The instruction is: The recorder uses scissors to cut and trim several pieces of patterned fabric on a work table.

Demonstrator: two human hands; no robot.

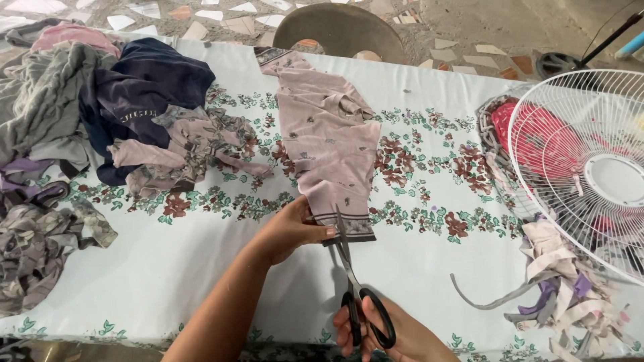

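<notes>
far out beyond the left fingers lies a heap of crumpled garments in grey, navy and dusty pink (100, 114), spilling over the white tablecloth printed with brown and green flowers (436, 174). nearer in, the left hand (290, 231) comes up from the lower edge on a bare forearm, palm down, its fingers (320, 231) closed in a pinch on the left side of the hem of a long strip of pale pink printed fabric (329, 144). that strip runs straight away from the fingertips toward a brown rounded chair back (339, 30) at the far side of the table. the cloth looks thin, light and limp, with loose folds; it would sag and slide unless pinned flat, so the striped hem close to the cut line seems the sound place to hold it taut. just right of the left fingertips, black-handled metal scissors (355, 281) point up into the hem, the blades nearly together at the cloth's edge. the right hand (392, 335) sits low in view, thumb and fingers (345, 332) threaded through the loops and gripping the handles, wrist bent back toward the body. further right of those fingers lies a tangle of cut fabric strips in pink, grey and purple (570, 295), and above it a white wire-guarded electric fan (590, 167) stands beside a red and grey woven basket (503, 127).
</notes>
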